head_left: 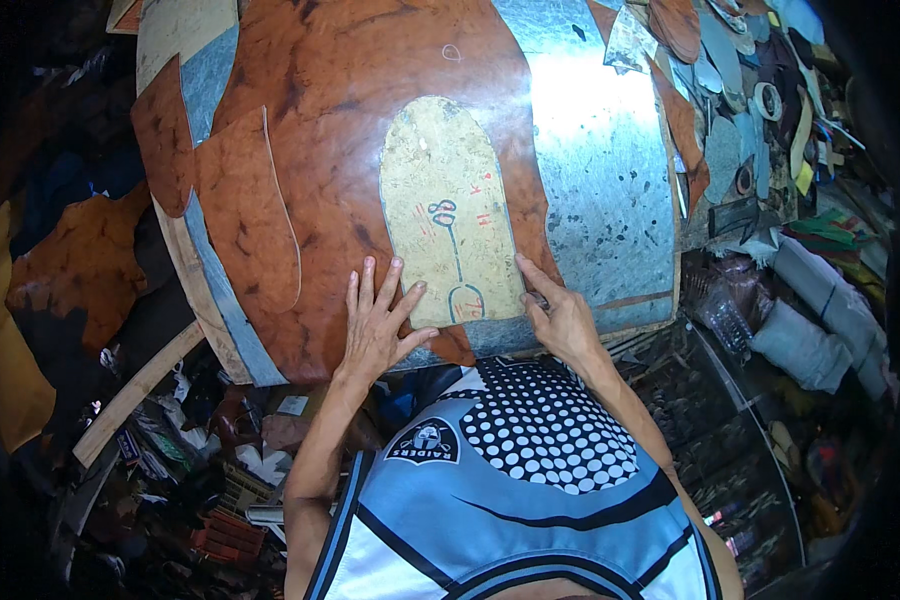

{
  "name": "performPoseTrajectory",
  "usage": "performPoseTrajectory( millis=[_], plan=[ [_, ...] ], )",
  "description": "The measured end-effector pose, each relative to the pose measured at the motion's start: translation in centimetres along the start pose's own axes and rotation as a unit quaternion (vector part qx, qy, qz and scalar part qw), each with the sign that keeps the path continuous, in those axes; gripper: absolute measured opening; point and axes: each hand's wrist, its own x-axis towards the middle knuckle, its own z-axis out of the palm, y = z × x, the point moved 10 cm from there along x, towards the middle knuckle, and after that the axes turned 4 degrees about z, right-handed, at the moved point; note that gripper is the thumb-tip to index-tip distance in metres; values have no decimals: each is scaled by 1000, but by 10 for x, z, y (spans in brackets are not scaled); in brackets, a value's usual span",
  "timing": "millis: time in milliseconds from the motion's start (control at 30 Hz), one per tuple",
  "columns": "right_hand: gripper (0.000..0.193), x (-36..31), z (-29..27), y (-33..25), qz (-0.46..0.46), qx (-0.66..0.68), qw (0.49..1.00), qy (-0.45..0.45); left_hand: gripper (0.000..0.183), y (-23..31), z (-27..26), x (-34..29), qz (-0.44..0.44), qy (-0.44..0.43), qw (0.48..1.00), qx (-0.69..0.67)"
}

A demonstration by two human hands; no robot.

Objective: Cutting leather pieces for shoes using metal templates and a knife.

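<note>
A pale yellow template (440,160) with a rounded top and hand-drawn markings lies flat on a brown mottled leather hide (330,130). My left hand (375,325) has its fingers spread, resting on the leather and over the template's lower left edge. At the lower right edge of the template is my right hand (562,320). Its index finger stretches along that edge, while the thumb and other fingers close around something small and dark, mostly hidden, which I cannot make out.
Under the leather is a grey metal sheet (610,220) on a worktable. Cut leather pieces and a roll of tape (767,102) crowd the far right. Wrapped bundles (800,345) lie at the right. A wooden strip (138,392) juts out at the left above scattered scraps.
</note>
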Motion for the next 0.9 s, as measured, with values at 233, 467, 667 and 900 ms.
performPoseTrajectory(
  millis=[233,467,667,900],
  plan=[
    [58,-12,-4,-11,-24,87,996,-12,72,-3,4,1,7,6,1000,-3],
    [60,-58,-6,-96,-207,104,972,-36,95,-8,0,-10,37,6,999,-26],
    [60,-59,-2,-98,-178,81,977,-82,98,-8,-1,-12,36,8,999,-17],
    [55,-21,-8,-22,-53,82,995,-14,94,-3,3,-8,35,28,999,12]
  ],
)
